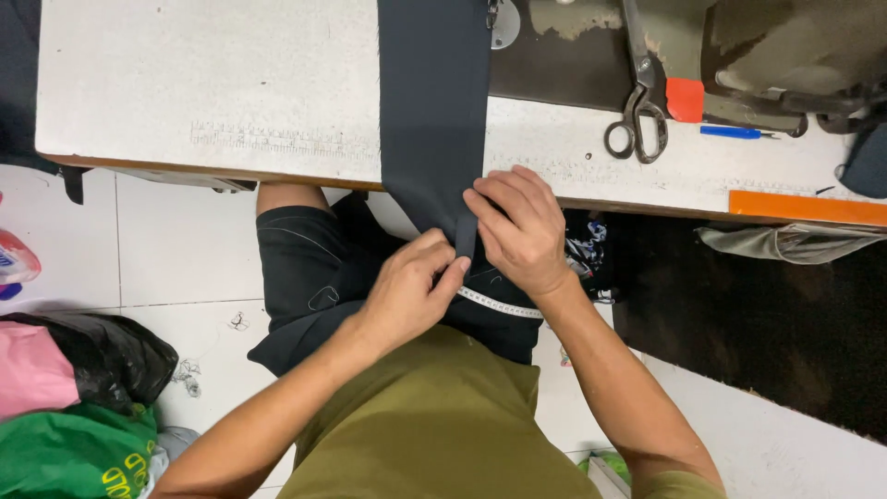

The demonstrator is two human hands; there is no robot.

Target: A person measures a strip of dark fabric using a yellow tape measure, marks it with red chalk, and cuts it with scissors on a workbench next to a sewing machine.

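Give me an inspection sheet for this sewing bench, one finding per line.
Surface: white worktable, worn, with a scale marked along its front edge.
Job's things: dark fabric strip hanging over the table edge; white measuring tape on the lap.
Clutter: scissors, blue pen, orange ruler, red tag.
Grippers: left hand and right hand both pinch the strip's lower end.
Cables: nothing seen.
Surroundings: tiled floor, black, pink and green bags at left.
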